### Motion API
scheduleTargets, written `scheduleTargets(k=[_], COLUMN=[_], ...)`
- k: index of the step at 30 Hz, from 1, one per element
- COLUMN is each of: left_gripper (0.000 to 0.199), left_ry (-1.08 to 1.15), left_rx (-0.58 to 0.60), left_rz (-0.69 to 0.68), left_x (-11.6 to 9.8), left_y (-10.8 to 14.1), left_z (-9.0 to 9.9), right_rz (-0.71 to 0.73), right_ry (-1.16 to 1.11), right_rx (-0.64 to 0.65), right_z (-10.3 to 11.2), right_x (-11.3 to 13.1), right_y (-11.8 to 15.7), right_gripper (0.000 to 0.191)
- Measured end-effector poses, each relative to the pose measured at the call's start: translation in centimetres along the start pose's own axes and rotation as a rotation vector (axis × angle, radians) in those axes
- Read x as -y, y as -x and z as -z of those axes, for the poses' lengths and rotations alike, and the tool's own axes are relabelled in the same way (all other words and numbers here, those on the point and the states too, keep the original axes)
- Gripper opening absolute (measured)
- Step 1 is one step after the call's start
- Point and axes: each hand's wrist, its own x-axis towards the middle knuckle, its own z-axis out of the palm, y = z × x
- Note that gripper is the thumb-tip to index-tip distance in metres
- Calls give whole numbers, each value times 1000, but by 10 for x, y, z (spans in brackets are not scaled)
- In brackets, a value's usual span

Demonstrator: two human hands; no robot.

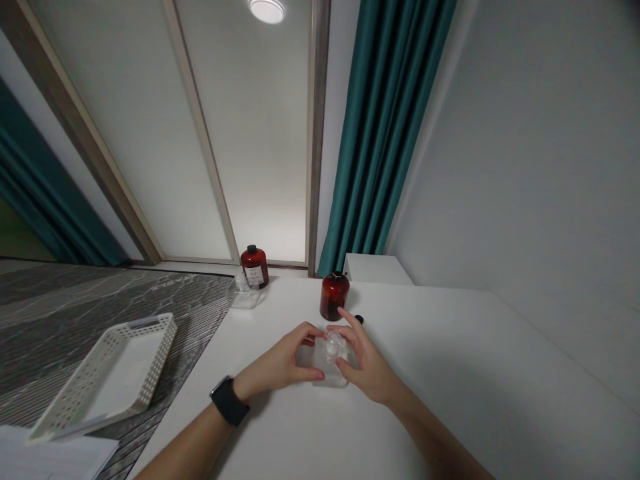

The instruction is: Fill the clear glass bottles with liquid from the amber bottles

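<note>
A low, clear square bottle [330,380] with a round clear top stands on the white table in front of me. My left hand [295,357] curves round its left side, the thumb at the near edge. My right hand [367,367] grips near the round top, thumb and fingers bent about it, with one finger raised. Just behind stands an amber bottle [333,299], its neck seemingly uncapped. A small black cap [359,319] lies to its right, partly behind my right hand.
At the table's far left stand a labelled amber bottle [255,267] with a black cap and another clear square piece [244,297]. A white perforated basket [143,393] and papers [60,453] are left of the table. A white box [379,269] adjoins the far edge.
</note>
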Motion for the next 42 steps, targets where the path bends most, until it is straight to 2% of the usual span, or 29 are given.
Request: scheduleTargets(k=[5, 9, 13, 18, 22, 27, 34, 39, 42], left_gripper=[55, 54, 53, 54, 53, 52, 51, 59, 58], left_ry=[-9, -4, 12, -4, -65, -130, -241, -211, -211], left_rx=[-4, -1, -2, -5, -7, -14, -43, -77, -71], left_rz=[7, 11, -4, 1, 1, -21, -51, -29, -31], left_x=[1, 0, 0, 0, 0, -1, -5, 4, 3], left_y=[0, 0, 0, 0, 1, 0, -2, -2, -3], left_z=[-1, -1, -1, -1, -1, -2, -7, -12, -13], right_rz=[38, 18, 32, -18, -14, -63, -36, -7, -20], right_ry=[8, -12, 5, -21, 3, -74, 63, -15, 26], right_rx=[-34, -7, -60, -43, -75, -8, -117, -49, -69], right_z=[2, 1, 0, -1, -1, -2, -4, 0, 0], right_x=[-1, -1, 2, 3, 2, 1, -6, -6, -6], right_y=[-1, 0, -1, -2, -2, -1, -3, -2, -3], right_gripper=[77, 74, 69, 69, 67, 74, 68, 67, 62])
